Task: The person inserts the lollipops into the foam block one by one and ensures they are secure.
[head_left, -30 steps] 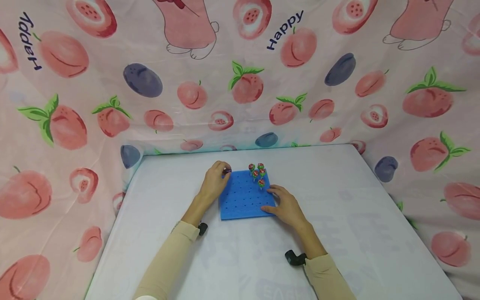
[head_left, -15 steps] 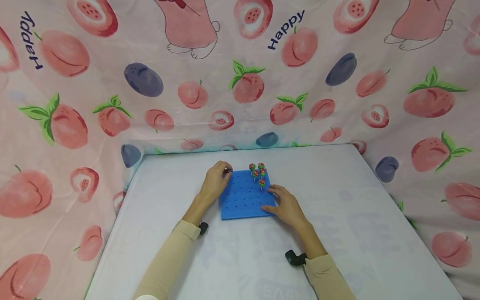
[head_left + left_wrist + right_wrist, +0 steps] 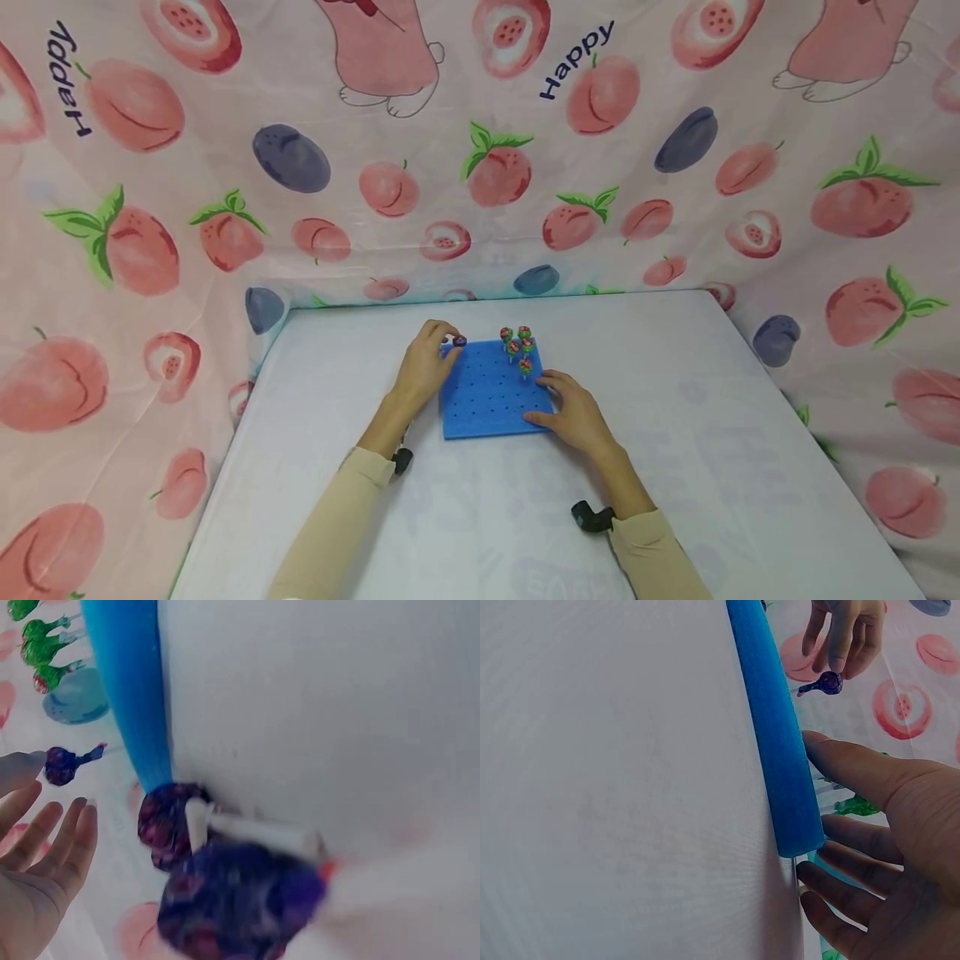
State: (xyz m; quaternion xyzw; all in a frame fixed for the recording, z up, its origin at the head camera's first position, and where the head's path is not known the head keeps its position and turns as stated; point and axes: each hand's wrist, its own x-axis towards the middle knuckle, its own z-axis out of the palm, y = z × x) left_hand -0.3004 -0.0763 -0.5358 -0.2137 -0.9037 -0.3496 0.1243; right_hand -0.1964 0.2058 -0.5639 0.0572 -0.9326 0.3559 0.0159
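Observation:
A purple lollipop (image 3: 459, 341) stands by its stick at the far left corner of a blue board (image 3: 480, 408) with rows of small holes. My left hand (image 3: 423, 371) is right at this lollipop, thumb and fingers spread, a fingertip near or touching its head. Two more purple lollipops, a front one (image 3: 232, 900) and one behind (image 3: 169, 825), loom close to the left wrist camera; the head view hides them. My right hand (image 3: 576, 412) rests at the board's right edge, thumb over it, the fingers loosely extended. Several green-and-red lollipops (image 3: 525, 367) stand at the far right of the board.
The board lies on a white-covered table (image 3: 337, 358). A fruit-printed cloth (image 3: 420, 150) rises behind and at both sides. Each wrist wears a black camera, such as the right one (image 3: 592, 517).
My left hand's fingers have opened away from the purple lollipop, which now shows more fully and stays standing. My right hand keeps its place. The view shifts slightly.

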